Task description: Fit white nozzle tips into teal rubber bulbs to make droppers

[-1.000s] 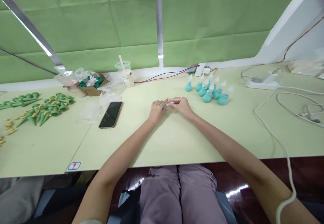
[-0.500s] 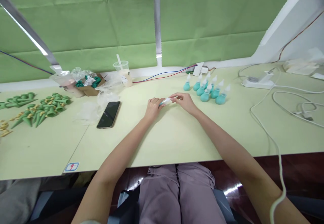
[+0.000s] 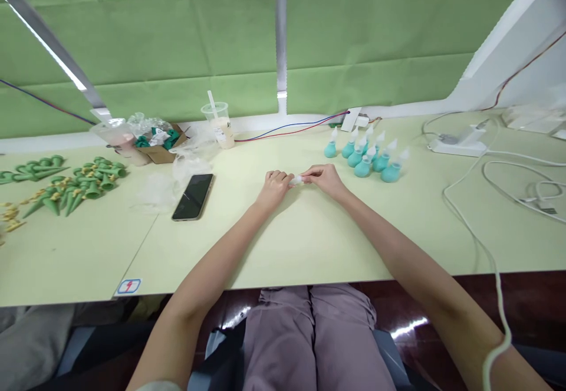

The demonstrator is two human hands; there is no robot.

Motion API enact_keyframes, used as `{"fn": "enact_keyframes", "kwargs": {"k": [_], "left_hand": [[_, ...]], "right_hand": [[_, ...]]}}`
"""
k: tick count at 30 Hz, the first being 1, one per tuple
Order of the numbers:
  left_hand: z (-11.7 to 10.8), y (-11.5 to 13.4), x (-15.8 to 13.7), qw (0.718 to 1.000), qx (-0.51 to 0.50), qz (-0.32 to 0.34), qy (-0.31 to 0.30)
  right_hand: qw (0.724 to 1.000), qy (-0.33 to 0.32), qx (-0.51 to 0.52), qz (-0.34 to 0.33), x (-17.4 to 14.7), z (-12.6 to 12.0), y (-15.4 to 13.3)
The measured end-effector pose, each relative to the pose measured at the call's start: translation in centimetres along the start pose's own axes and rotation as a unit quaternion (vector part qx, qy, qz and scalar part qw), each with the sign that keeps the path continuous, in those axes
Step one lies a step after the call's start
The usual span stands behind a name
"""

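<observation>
My left hand (image 3: 275,187) is closed around a small bulb syringe, its bulb mostly hidden by my fingers. The white translucent nozzle (image 3: 296,180) of that syringe points right, out of my left fingers. My right hand (image 3: 324,178) pinches the nozzle's far end between thumb and fingertips. Both hands are just above the table, close together. To the right of my right hand, several teal bulb syringes (image 3: 362,167) stand upright with white pointed nozzles.
A phone (image 3: 193,197) and clear plastic bags (image 3: 155,190) lie left. Green cone-shaped pieces (image 3: 92,186) are heaped farther left. Drink cups (image 3: 222,132) and a cardboard box (image 3: 160,154) stand at the back. A power strip (image 3: 460,143) and white cables (image 3: 469,226) are right.
My right fingers have closed in on the nozzle, and the gap between my hands has narrowed. The teal that showed at my left fingers is now covered. The view has shifted slightly.
</observation>
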State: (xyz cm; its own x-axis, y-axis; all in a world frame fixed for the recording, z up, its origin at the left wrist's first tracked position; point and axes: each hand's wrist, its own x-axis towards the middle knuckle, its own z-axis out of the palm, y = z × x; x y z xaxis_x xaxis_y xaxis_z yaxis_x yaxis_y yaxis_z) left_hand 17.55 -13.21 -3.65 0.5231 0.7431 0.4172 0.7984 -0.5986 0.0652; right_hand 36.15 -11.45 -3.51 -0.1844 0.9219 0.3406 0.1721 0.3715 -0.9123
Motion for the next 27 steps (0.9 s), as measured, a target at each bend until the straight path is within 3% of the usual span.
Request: {"fn": "enact_keyframes", "kwargs": {"k": [6, 17, 20, 23, 27], "left_hand": [[0.2, 0.2, 0.0, 1.0, -0.02, -0.02, 0.0], [-0.3, 0.0, -0.1, 0.999, -0.035, -0.026, 0.004], [-0.9, -0.1, 0.2, 0.996, -0.076, -0.028, 0.037], [-1.2, 0.4, 0.4, 0.978, -0.176, -0.061, 0.094], [-1.0, 1.3, 0.4, 0.912, -0.364, -0.127, 0.136]], "right_hand": [[0.998, -0.002, -0.056, -0.023, -0.1, -0.1, 0.3], [0.999, -0.028, -0.042, -0.008, -0.1, 0.1, 0.2], [0.999, -0.035, -0.016, -0.014, -0.1, 0.2, -0.7], [0.999, -0.036, 0.035, -0.004, 0.1, 0.4, -1.0], [0.989, -0.083, 0.115, 0.034, -0.2, 1.2, -0.7]]}}
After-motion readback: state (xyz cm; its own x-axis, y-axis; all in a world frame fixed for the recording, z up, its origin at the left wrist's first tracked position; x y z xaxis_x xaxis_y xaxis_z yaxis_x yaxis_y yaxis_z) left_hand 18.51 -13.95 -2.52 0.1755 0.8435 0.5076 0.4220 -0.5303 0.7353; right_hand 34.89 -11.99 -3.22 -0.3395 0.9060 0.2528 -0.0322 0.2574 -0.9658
